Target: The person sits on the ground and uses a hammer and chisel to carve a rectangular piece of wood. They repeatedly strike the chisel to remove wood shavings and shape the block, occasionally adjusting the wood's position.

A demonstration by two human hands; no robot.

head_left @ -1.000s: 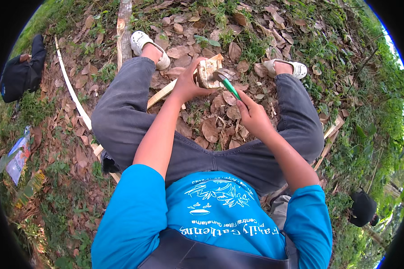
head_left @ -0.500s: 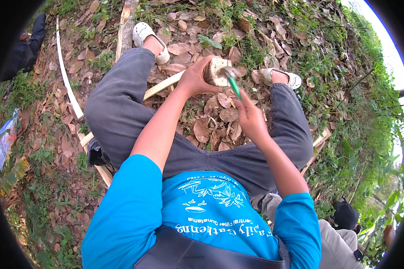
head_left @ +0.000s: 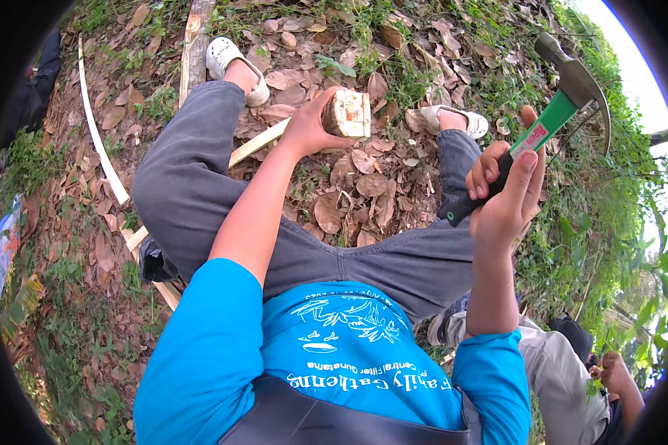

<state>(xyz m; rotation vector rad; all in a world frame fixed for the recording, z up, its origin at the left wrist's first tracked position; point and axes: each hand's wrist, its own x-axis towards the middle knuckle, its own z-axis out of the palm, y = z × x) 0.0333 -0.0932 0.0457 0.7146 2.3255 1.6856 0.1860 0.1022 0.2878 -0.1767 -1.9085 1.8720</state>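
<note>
My left hand [head_left: 312, 127] is wrapped round a short wooden block [head_left: 350, 115] between my knees, its pale cut end facing up. My right hand [head_left: 506, 184] grips a claw hammer [head_left: 543, 127] by its black handle. The hammer has a green shaft and a metal head, and it is raised to the right, well apart from the block. The fingers of my left hand are partly hidden behind the block.
Dry leaves [head_left: 367, 185] and grass cover the ground. A pale wooden strip [head_left: 260, 142] lies under my left arm, and a long curved strip [head_left: 100, 130] lies further left. Another person's hand [head_left: 616, 373] and grey trousers [head_left: 568, 378] show at lower right.
The hammer has come up off the block's end and swung right and toward me in my right hand. My left hand still holds the block. Another person's hand has come into view at lower right.
</note>
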